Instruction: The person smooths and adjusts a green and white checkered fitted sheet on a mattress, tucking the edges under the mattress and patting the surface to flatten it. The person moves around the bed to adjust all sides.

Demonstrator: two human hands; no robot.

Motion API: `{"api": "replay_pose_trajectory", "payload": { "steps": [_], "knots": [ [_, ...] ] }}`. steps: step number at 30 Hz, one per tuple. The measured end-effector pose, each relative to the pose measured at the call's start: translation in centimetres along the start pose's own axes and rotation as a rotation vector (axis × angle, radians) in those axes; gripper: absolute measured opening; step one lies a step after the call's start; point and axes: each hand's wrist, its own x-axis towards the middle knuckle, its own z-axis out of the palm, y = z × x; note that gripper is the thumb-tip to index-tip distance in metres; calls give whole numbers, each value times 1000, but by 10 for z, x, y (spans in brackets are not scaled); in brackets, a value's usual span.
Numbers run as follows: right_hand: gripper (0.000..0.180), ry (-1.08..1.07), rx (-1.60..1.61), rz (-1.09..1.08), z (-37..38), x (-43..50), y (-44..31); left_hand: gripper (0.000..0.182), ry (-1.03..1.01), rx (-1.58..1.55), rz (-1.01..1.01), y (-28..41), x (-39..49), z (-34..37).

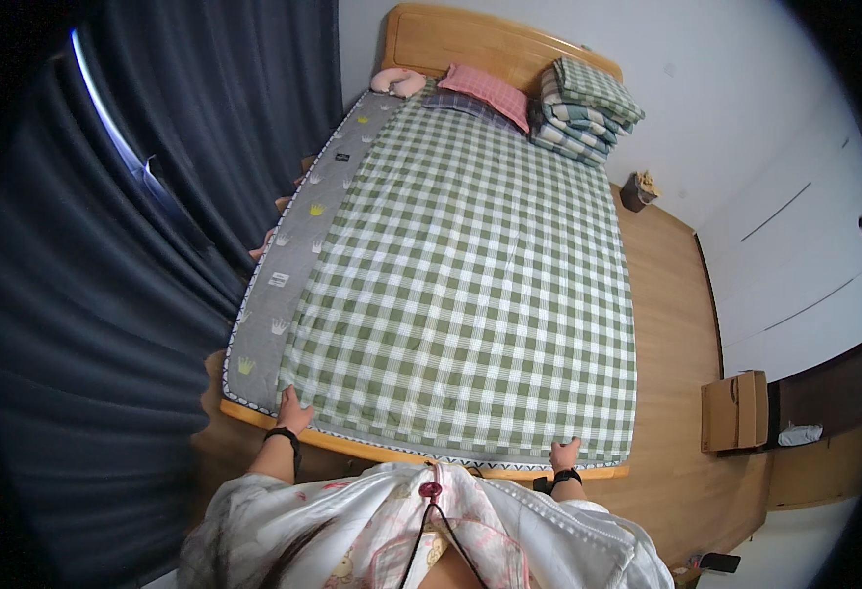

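Note:
A green and white checked bed sheet lies spread over a grey mattress cover with a crown pattern, whose left strip is uncovered. At the sheet's near left corner is my left hand, its fingers on the edge of the cloth; whether they pinch it is unclear. My right hand touches the sheet's near edge towards the right, and its grip on the cloth cannot be told either. Both wrists wear dark bands. The sheet looks mostly flat, with faint creases.
The wooden headboard stands beyond a pink neck pillow, a pink pillow and folded checked bedding. Dark curtains hang at left. Right of the bed are a waste bin and a cardboard box. A wooden footboard runs in front of me.

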Motion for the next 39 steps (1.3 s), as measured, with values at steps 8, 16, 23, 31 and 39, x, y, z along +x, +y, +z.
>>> {"api": "replay_pose_trajectory", "payload": {
  "steps": [8, 16, 23, 31, 39],
  "knots": [
    [63, -4, -75, -107, -2, 20, -27, 75, 102, 152, 2, 12, -19, 14],
    [55, 176, 18, 72, 2, 40, -33, 79, 238, 163, 3, 3, -42, 21],
    [55, 43, -42, 37, -19, 34, -67, 80, 246, 158, -91, 13, -69, 30],
    [53, -19, -124, -3, -2, 46, -70, 80, 304, 138, -84, 13, -104, 45],
    [53, 4, -178, -67, 14, 56, -78, 79, 345, 139, -127, 3, -120, 45]
  ]
}}
